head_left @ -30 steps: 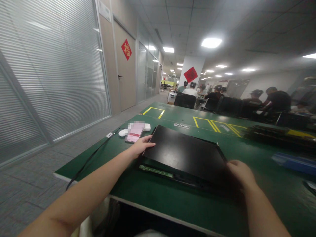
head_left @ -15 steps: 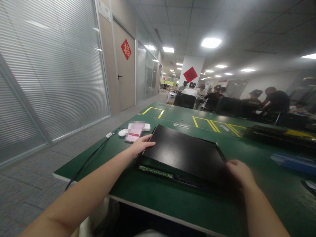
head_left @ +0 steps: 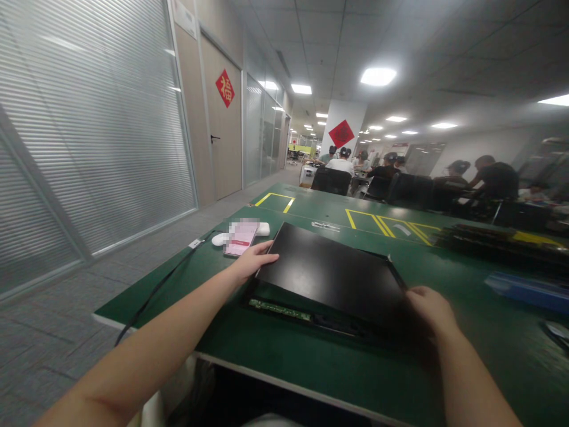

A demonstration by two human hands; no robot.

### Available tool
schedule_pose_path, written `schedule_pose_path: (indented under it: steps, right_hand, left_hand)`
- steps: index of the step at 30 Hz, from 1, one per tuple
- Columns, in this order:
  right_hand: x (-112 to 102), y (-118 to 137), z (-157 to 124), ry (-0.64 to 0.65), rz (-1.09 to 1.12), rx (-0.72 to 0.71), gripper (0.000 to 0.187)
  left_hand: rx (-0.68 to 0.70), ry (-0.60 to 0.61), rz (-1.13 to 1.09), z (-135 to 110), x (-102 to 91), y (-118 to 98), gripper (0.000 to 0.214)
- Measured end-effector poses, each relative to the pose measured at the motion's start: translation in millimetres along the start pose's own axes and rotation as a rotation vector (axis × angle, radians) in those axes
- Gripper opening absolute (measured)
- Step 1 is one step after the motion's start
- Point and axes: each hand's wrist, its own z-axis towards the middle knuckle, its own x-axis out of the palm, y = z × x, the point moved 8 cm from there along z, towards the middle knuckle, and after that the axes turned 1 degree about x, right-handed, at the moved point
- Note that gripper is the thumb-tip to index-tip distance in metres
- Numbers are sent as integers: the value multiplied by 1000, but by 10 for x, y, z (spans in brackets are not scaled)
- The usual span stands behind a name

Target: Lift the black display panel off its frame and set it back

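Observation:
A flat black display panel is held between my two hands over a dark frame on the green table. My left hand is closed on the panel's left edge, thumb on top. My right hand grips its right edge near the front corner; the fingertips there are partly hidden. Along the near side, in the dark frame, a narrow green circuit board shows below the panel's front edge. Whether the panel touches the frame all round I cannot tell.
Left of the panel a phone lies near a white object and a black cable. At right are a stack of dark parts and a blue tray. Yellow tape marks the green table. Several people sit beyond.
The view has shifted very slightly. Both hands and the panel otherwise hold the same position.

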Motion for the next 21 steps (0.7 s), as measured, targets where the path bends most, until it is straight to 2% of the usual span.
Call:
schedule_pose_path:
  steps: [3, 9, 14, 17, 21]
  right_hand:
    - [18, -15, 7, 21, 12, 18, 38]
    - [12, -65, 91, -29, 93, 37, 56]
    - [68, -83, 163, -12, 155, 12, 48]
    - [77, -100, 146, -21, 271, 53, 44]
    - [105, -163, 69, -7, 533, 191, 48]
  left_hand:
    - [40, 30, -23, -19, 47, -49, 71]
    - [76, 79, -111, -57, 161, -114, 74]
    - [131, 91, -144, -103, 225, -201, 82]
    - [151, 97, -137, -120, 243, -223, 85]
    - [169, 73, -128, -108, 208, -227, 82]
